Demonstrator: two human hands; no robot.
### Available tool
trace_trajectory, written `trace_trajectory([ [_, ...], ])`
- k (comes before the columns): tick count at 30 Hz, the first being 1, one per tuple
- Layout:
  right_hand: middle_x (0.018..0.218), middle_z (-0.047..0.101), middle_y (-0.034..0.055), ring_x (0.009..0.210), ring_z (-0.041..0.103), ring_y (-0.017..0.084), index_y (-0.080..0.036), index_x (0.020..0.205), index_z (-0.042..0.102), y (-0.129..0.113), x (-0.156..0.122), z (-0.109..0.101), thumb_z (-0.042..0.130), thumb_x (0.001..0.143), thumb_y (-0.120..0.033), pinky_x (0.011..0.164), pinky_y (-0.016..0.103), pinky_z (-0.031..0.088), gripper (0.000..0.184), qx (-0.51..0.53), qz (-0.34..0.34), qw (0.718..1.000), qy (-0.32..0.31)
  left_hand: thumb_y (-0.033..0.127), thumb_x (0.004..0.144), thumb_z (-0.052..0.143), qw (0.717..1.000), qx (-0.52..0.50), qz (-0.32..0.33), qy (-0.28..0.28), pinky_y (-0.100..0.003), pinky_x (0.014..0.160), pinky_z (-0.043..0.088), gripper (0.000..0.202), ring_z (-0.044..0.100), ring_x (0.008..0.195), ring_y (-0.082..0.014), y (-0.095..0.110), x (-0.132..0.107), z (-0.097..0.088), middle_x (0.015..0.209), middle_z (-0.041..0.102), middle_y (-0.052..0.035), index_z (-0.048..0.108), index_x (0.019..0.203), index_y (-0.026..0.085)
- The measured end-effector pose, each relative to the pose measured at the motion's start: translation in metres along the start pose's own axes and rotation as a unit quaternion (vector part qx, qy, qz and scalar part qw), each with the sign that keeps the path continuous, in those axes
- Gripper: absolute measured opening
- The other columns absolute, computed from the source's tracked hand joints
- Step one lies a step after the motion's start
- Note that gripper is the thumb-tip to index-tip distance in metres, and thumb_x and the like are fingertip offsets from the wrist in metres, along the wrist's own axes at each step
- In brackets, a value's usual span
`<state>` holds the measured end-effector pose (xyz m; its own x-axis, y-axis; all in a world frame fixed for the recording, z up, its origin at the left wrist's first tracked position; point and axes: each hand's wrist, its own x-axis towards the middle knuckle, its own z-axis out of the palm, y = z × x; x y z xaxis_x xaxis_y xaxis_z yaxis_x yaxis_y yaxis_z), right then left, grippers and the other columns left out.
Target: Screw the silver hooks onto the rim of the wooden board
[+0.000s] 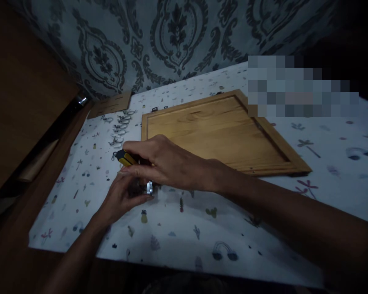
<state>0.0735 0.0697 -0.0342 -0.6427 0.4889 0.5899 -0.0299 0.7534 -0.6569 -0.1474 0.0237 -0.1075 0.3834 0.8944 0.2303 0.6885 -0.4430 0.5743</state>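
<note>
My right hand (pixel 159 159) is closed around a tool with a black and yellow handle (pixel 126 158); its working end is hidden behind my fingers. Just below, my left hand (pixel 124 194) holds a small shiny metal band (pixel 149 188) between thumb and fingers, most of it covered. The two hands meet, the tool's handle pointing up and to the left. Beyond them, several small metal pieces with loops (pixel 120 130) lie in a row on the printed cloth (pixel 174 228). A framed wooden panel (pixel 199 130) lies flat behind my right wrist.
A brown cardboard piece (pixel 110 105) lies at the back left of the table, by the patterned wall (pixel 178 32). Small dark pieces (pixel 154 109) sit along the panel's far edge. Wooden furniture (pixel 24 98) stands close on the left. A pixelated patch covers the back right.
</note>
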Motion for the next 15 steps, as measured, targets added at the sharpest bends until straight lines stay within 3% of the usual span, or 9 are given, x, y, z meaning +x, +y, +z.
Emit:
trace_trajectory([
  [6, 0.066, 0.046, -0.008, 0.06, 0.043, 0.007, -0.02, 0.074, 0.039, 0.0, 0.002, 0.001, 0.064, 0.095, -0.021, 0.06, 0.022, 0.034, 0.033, -0.013, 0.006, 1.0, 0.015, 0.048, 0.075, 0.082, 1.0, 0.001, 0.006, 0.009, -0.046, 0.093, 0.052, 0.045, 0.062, 0.107, -0.0316, 0.0, 0.0, 0.0, 0.111, 0.068, -0.0082, 0.071, 0.111, 0.023],
  [12, 0.071, 0.049, -0.0056, 0.067, 0.055, 0.008, -0.019, 0.078, 0.045, -0.019, 0.007, -0.013, 0.058, 0.099, -0.026, 0.059, 0.019, 0.044, 0.026, 0.026, 0.021, 0.986, 0.161, 0.044, 0.081, 0.079, 0.999, -0.028, 0.03, -0.028, -0.039, 0.098, 0.049, 0.039, 0.054, 0.117, -0.0275, 0.011, 0.005, -0.005, 0.119, 0.056, -0.0066, 0.067, 0.115, 0.026],
  [15, 0.071, 0.046, -0.0061, 0.067, 0.056, 0.007, -0.02, 0.075, 0.044, -0.023, 0.008, -0.018, 0.058, 0.099, -0.028, 0.058, 0.018, 0.045, 0.029, 0.016, 0.034, 0.981, 0.189, 0.042, 0.081, 0.079, 0.999, -0.031, 0.027, -0.034, -0.038, 0.099, 0.047, 0.04, 0.053, 0.116, -0.0266, 0.012, 0.005, -0.006, 0.117, 0.054, -0.0061, 0.066, 0.114, 0.026],
])
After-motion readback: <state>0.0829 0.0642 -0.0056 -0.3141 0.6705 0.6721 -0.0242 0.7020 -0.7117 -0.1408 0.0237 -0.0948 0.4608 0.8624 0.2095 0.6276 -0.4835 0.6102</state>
